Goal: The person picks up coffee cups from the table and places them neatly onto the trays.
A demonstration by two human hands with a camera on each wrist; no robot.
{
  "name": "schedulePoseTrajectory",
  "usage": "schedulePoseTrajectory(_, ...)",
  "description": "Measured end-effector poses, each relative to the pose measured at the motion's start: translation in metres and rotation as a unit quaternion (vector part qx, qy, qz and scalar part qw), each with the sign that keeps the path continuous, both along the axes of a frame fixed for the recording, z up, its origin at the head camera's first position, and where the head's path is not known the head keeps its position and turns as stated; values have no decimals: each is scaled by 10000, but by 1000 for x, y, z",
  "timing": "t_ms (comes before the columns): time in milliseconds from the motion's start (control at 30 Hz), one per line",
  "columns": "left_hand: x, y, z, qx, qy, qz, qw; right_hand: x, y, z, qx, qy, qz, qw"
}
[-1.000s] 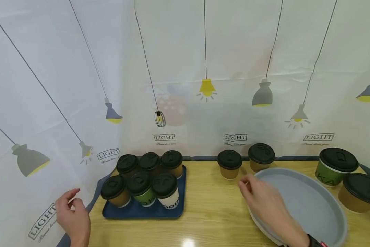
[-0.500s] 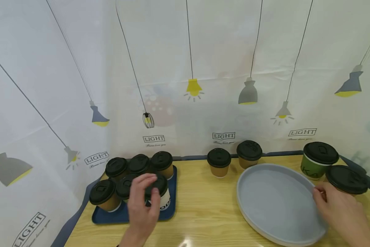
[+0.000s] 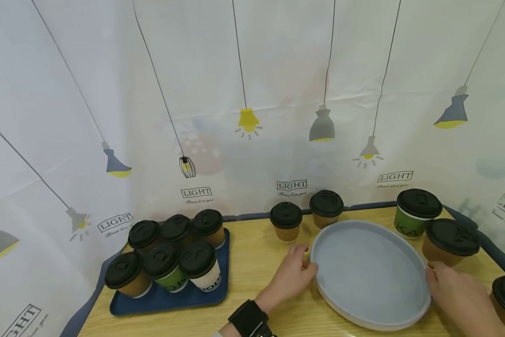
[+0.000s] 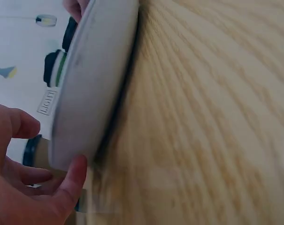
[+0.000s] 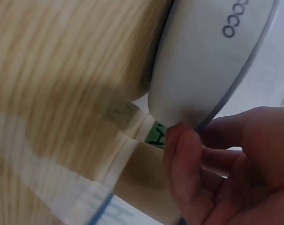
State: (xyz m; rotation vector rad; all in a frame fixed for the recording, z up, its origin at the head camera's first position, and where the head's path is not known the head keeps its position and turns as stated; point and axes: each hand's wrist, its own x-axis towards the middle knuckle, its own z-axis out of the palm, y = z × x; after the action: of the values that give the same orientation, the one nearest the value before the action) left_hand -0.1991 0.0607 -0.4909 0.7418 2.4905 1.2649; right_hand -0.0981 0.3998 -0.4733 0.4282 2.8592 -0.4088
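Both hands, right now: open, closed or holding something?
Left hand: open, thumb against the round shallow grey tray.
Right hand: holding that tray's edge, pinched with thumb and fingers.

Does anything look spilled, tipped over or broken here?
Nothing stands out. The lidded paper cups stand upright, six on the blue tray; the round gray tray between the left hand and right hand shows no damage, and no spill shows on the wood-grain tabletop.
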Motion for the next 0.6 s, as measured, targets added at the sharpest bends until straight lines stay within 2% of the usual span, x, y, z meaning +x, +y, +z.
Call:
schedulePoseTrajectory(133, -5, 2, -14, 43, -85, 97, 9999, -5, 0, -4, -238, -43, 163, 9996)
schedulePoseTrajectory(233, -5, -4, -19, 136, -223, 123, 9996, -6, -1, -7, -365, -26, 247, 9990)
schedulePoseTrajectory(367, -3, -17, -19, 261, -450, 224, 9984, -6, -10, -10, -541, 6, 462, 9975)
schedulePoseTrajectory(600, 11, -47, -17, 507, -923, 433, 9935, -8, -30, -6, -1252, -119, 636, 9900)
